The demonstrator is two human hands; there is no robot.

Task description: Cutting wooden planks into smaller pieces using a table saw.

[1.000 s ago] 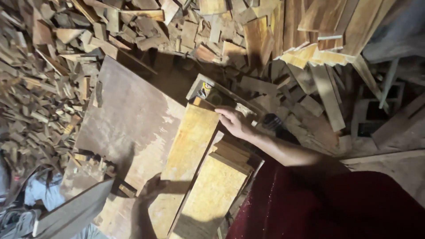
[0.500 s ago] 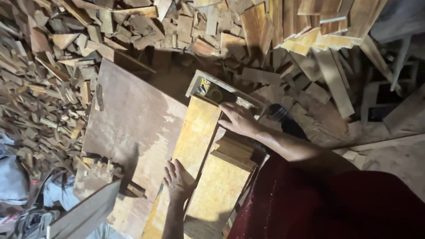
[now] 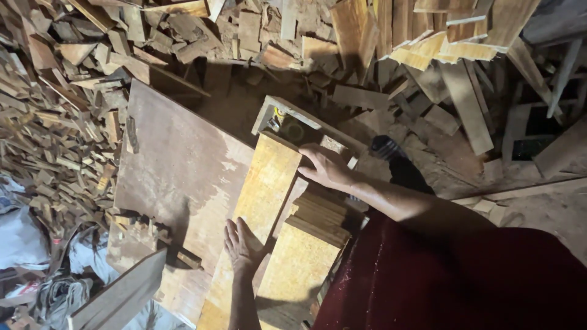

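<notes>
Pressing a yellow plank (image 3: 257, 208) flat on the brown board (image 3: 177, 177), left hand (image 3: 243, 244) spread open, right hand (image 3: 327, 166) clasping its far end, risking splinters or slipping toward the stacked offcuts (image 3: 318, 211).

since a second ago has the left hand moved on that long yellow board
Yes. The left hand has slid up the long yellow board, away from its near end toward the small wooden box.
</notes>
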